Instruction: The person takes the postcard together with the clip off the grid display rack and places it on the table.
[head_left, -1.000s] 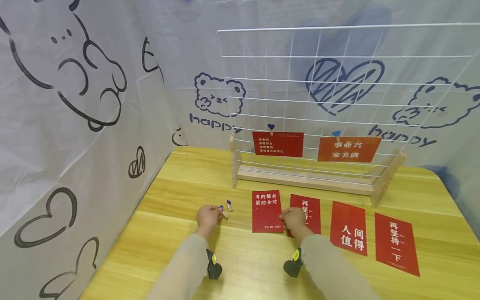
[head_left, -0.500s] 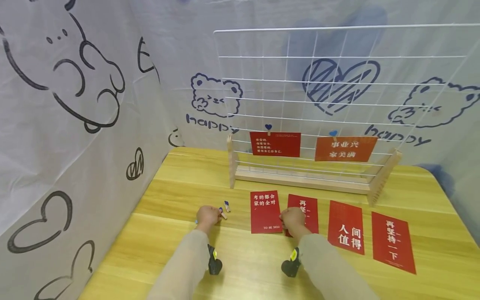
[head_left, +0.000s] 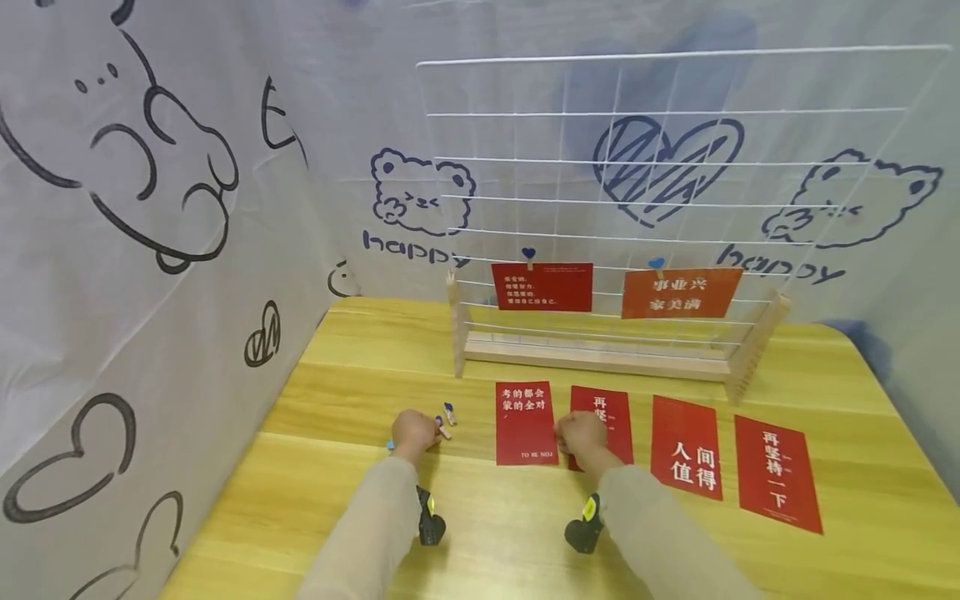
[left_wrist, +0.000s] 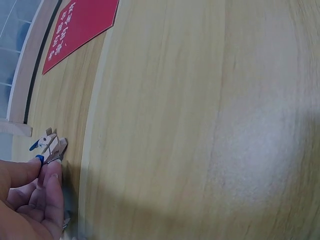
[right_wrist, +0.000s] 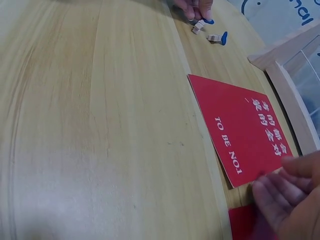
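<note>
My left hand (head_left: 415, 434) pinches a small wooden clothespin (right_wrist: 199, 25) by its dark blue end, close over the table. A second clothespin (right_wrist: 218, 38) with a blue heart lies just beyond it. A light blue bit (head_left: 390, 445) peeks out at the left hand's outer side. My right hand (head_left: 582, 437) rests at the right edge of a red card (head_left: 525, 423) with white lettering. In the right wrist view its thumb and loosely bent fingers lie by the card's edge, the fingertips beside it. That hand partly covers another red card (head_left: 615, 421).
A white wire grid (head_left: 675, 200) on a wooden stand (head_left: 592, 360) rises at the back. Clipped to it hang a red card (head_left: 543, 287) and an orange card (head_left: 681, 293). Two more red cards (head_left: 686, 447) (head_left: 778, 472) lie to the right on the wooden table (head_left: 495, 533).
The head view has shifted slightly, so the scene slides a little left. The light blue bit has come into sight beside the left hand. Both hands stay nearly still.
</note>
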